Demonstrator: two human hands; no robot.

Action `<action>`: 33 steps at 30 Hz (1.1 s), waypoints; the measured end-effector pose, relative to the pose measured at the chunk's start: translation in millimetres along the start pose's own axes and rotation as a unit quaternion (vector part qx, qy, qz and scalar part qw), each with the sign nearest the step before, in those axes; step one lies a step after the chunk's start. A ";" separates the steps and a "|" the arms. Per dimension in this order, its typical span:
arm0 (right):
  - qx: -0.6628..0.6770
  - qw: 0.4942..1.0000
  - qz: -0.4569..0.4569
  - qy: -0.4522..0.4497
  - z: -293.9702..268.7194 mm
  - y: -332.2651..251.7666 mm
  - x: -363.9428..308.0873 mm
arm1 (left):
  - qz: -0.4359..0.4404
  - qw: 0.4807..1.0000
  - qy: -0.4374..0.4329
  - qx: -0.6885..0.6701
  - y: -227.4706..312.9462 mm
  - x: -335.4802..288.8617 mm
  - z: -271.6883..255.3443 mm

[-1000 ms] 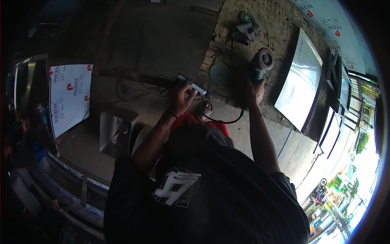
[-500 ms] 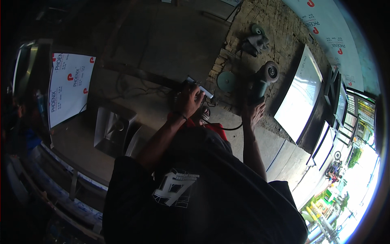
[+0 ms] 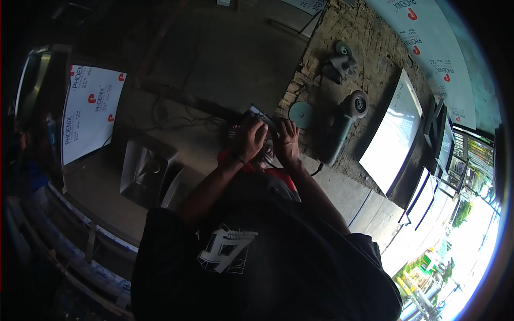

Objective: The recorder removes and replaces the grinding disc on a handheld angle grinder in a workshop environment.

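My left hand (image 3: 250, 141) is closed around a short, narrow metal piece (image 3: 261, 113), pale along its upper face. At the piece's right end is my right hand (image 3: 287, 141), with its fingers bent close together against it; the exact grip is partly hidden. To the right, an angle grinder (image 3: 340, 131) lies on the rough wooden bench top (image 3: 321, 32), its round wheel at the far end. A flat green disc (image 3: 300, 114) rests on the wood between my right hand and the grinder.
Farther along the bench lie a dark crumpled item (image 3: 338, 70) and a smaller green disc (image 3: 343, 48). A shiny panel (image 3: 393, 134) is at the right. On the left are a steel sink (image 3: 145, 172) and a film-covered sheet (image 3: 95, 115). Cables (image 3: 166, 115) trail over the floor.
My right hand has let go of the angle grinder, which now lies on the bench. It has moved left to the metal piece beside my left hand.
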State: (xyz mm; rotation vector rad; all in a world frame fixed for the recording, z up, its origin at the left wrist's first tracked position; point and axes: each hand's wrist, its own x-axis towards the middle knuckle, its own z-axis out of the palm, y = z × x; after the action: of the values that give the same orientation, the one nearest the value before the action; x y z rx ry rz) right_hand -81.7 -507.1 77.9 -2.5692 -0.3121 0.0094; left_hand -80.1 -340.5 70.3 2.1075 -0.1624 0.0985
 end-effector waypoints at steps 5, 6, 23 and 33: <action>-0.006 1.000 -0.012 0.024 3.5 2.7 2.2 | -0.108 0.989 0.076 0.070 -4.3 -5.7 -27.5; 0.000 1.000 -0.006 0.014 0.1 -1.3 3.3 | -0.068 0.986 0.081 0.129 -13.9 -4.9 -29.7; 0.294 0.928 -0.081 -0.214 -16.6 -55.6 26.1 | 0.005 0.987 0.035 0.158 -5.6 -33.9 -95.1; 0.341 0.892 -0.079 -0.287 -3.9 -58.8 -14.2 | 0.010 0.969 0.032 0.246 21.8 -73.7 -110.3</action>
State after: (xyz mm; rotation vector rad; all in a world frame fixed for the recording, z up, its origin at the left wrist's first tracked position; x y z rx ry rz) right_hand -108.1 -463.9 111.2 -1.7815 -0.6099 0.7036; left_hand -156.9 -251.4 135.6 2.5942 -0.1293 0.2377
